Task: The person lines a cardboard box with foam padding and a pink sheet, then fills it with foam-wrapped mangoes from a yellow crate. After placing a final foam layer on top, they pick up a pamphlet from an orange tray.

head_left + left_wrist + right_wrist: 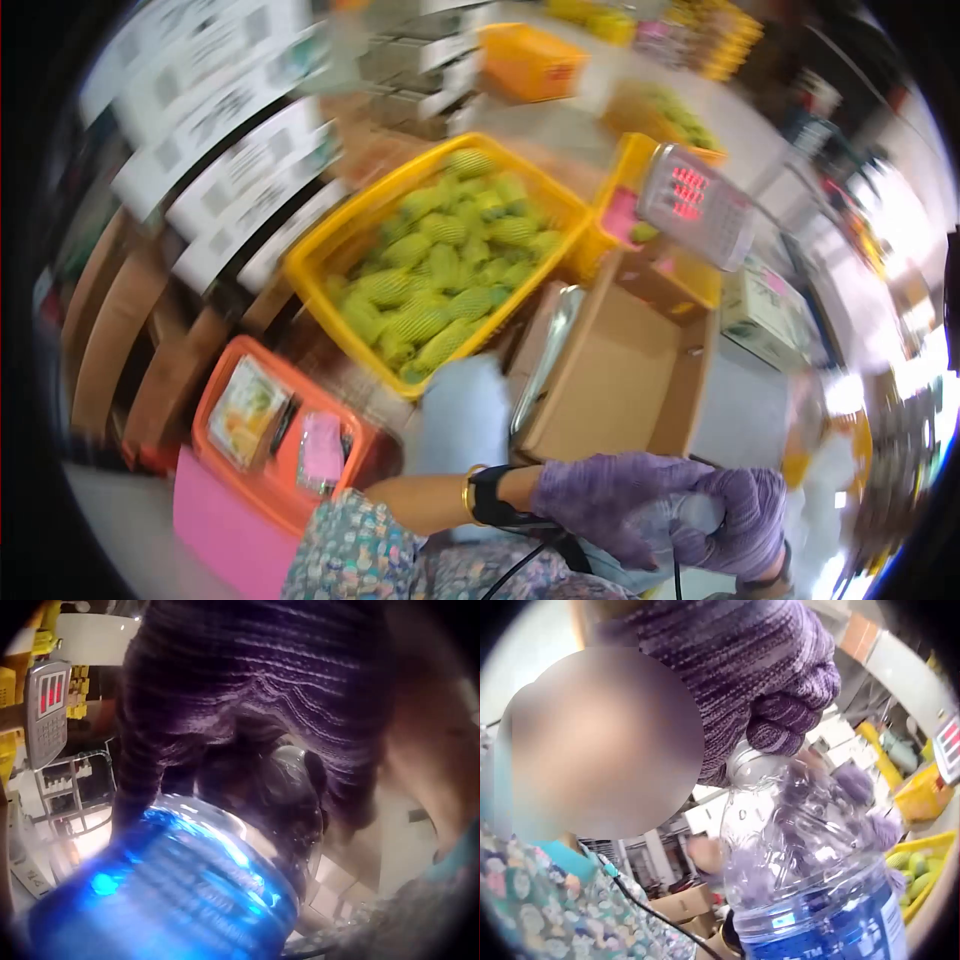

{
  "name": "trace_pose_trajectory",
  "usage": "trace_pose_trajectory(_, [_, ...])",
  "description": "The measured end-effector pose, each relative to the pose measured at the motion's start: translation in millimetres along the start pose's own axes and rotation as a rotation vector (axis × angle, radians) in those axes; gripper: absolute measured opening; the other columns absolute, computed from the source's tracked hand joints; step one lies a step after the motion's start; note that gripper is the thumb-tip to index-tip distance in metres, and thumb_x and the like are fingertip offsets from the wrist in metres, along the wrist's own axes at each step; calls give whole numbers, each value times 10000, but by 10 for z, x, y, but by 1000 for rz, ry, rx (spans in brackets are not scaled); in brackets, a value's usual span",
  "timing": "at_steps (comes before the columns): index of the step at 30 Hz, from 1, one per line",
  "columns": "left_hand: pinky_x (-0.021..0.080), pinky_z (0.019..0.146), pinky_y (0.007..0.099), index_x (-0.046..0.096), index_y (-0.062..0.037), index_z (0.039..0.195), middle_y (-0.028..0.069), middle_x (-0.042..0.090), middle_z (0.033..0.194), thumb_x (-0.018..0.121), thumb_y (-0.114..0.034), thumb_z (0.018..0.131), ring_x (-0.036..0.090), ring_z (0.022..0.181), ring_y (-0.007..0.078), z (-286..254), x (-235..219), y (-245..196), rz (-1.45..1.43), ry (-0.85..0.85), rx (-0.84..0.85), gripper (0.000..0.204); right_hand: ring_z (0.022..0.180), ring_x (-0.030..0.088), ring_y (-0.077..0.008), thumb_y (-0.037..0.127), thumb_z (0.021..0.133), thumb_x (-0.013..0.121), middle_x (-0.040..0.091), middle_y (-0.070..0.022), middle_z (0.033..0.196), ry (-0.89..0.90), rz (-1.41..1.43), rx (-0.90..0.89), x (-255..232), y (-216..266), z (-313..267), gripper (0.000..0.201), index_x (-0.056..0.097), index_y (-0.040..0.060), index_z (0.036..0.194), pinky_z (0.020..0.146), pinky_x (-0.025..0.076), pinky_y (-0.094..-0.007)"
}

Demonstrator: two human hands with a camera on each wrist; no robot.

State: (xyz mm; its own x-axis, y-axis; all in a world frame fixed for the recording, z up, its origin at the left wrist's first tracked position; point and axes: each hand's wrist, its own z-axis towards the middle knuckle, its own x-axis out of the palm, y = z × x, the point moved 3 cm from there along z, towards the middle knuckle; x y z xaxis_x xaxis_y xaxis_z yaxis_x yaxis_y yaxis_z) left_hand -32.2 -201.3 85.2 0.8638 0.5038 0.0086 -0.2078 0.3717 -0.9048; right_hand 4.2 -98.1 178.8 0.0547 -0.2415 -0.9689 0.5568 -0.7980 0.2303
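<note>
Both hands wear purple knitted gloves and meet at a clear plastic water bottle (817, 915) with a blue label. My left hand (600, 500) curls round the bottle's upper body; in the left wrist view the blue label (172, 885) shows below its fingers. The right hand (745, 515) has its fingers bent at the bottle's top and grips it there. In the right wrist view the clear neck (754, 763) shows just under those fingers, and the glove hides the mouth. The bottle is held close in front of the body.
Ahead stands a yellow crate (340, 355) full of yellow-green fruit in foam nets. Right of it are an open cardboard box (610, 390) and a scale display (697, 205) with red digits. An orange basket (240, 350) with small items sits at left, beside stacked labelled cartons (240, 150).
</note>
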Motion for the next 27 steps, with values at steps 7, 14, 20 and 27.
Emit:
trace_pose_trajectory(7, [447, 734, 364, 501, -65, 1013, 135, 568, 949, 699, -258, 633, 563, 865, 295, -1134, 115, -447, 600, -572, -55, 470, 615, 557, -200, 157, 630, 694, 550, -104, 705, -11, 503, -433, 493, 493, 201, 366, 501, 8, 903, 572, 452, -295])
trace_pose_trajectory(14, [450, 756, 292, 567, -49, 939, 77, 552, 935, 765, -205, 563, 574, 826, 209, -2419, 561, -984, 854, -1330, -575, 453, 740, 499, -128, 169, 690, 665, 522, -86, 964, -142, 819, -336, 651, 511, 106, 548, 413, 19, 1153, 678, 414, -242])
trace_pose_trajectory(20, [453, 718, 317, 579, -48, 931, 97, 510, 827, 760, -275, 558, 544, 770, 241, -3287, 1157, -620, 1352, -1327, -947, 473, 804, 460, -94, 84, 806, 521, 492, -34, 978, -38, 609, -141, 920, -382, -175, 439, 382, 62, 1222, 746, 374, -226])
trace_pose_trajectory(27, [456, 720, 398, 574, -107, 937, 152, 543, 933, 613, -403, 662, 555, 862, 299, -3945, 1830, -88, 688, -1107, -1831, 407, 817, 470, -86, 113, 840, 510, 496, -29, 1005, 24, 774, 219, 1332, -1280, -642, 351, 432, 59, 1178, 684, 395, -211])
